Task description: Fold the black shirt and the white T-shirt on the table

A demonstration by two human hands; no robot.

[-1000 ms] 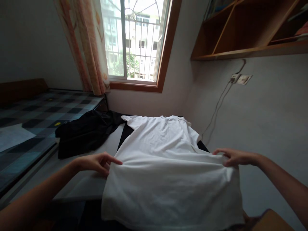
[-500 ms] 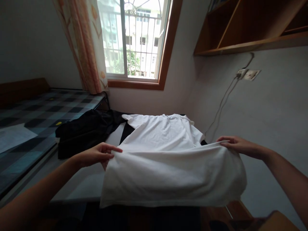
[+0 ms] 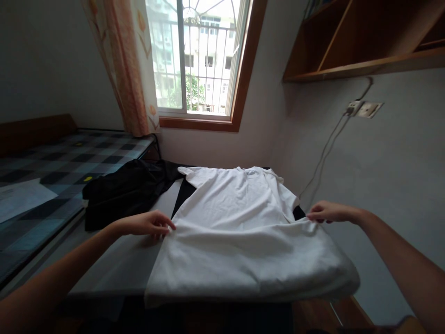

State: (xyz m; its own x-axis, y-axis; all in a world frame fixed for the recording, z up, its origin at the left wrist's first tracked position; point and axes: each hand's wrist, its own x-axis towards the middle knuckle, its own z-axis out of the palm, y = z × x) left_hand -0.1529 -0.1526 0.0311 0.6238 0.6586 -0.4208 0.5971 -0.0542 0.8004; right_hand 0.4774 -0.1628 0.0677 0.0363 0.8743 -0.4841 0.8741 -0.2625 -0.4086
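Head view shows a white T-shirt (image 3: 236,222) spread flat on a grey table (image 3: 118,269), collar toward the window (image 3: 194,55) and its near part doubled up in a soft fold that overhangs the table's front edge. The left hand (image 3: 148,223) pinches the cloth at the fold's left end, fingers closed on the fabric and resting on the table; the right hand (image 3: 328,212) is likewise closed on the fold's right end, just beside the shirt's right sleeve. Both hands sit at about the same level, well apart, with the fold stretched between them. A black garment (image 3: 125,192) lies bunched on the far left of the table, touching the shirt's shoulder area, and another dark piece shows under the shirt near each sleeve. A bed with a checked cover (image 3: 52,162) stands to the left, a patterned curtain (image 3: 121,65) hangs by the window, and a wooden shelf (image 3: 361,41) and a wall socket (image 3: 365,109) with a trailing cord are on the right. By my judgement, the step in hand is folding the lower half of the shirt up over the body. The next move would call for carrying both pinched corners evenly toward the collar, keeping the edge taut so that no wrinkles set, then letting go and smoothing the cloth flat.
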